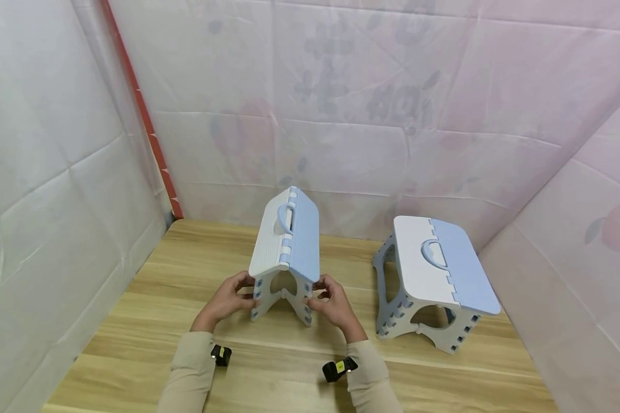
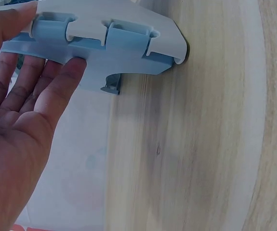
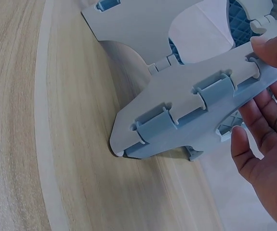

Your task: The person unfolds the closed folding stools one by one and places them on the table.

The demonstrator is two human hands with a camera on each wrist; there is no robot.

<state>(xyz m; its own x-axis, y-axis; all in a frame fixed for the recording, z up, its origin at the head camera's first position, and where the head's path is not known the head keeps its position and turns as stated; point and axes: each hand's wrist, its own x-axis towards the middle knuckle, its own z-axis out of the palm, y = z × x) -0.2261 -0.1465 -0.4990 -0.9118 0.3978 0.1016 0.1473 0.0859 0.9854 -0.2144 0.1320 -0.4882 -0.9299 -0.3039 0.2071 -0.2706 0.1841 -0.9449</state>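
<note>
A white and light-blue folding step stool [image 1: 306, 238] stands partly folded on the wooden table, its two seat halves sloping down from a raised middle hinge like a roof. My left hand [image 1: 228, 299] grips its left leg panel at the hinged edge. In the left wrist view the thumb [image 2: 14, 23] lies on the front white face and the fingers reach behind the blue side. My right hand [image 1: 336, 305] holds the right leg panel likewise, thumb in front at the hinge knuckles [image 3: 215, 89], fingers behind. A loop handle [image 1: 284, 219] shows on the ridge.
A second matching stool [image 1: 415, 261] stands unfolded to the right, its seat flat. The wooden table [image 1: 150, 321] meets sheet-covered walls [image 1: 341, 160] at the back and both sides. A red strip [image 1: 147, 123] runs down the back left corner. Each wrist wears a small black camera [image 1: 336, 370].
</note>
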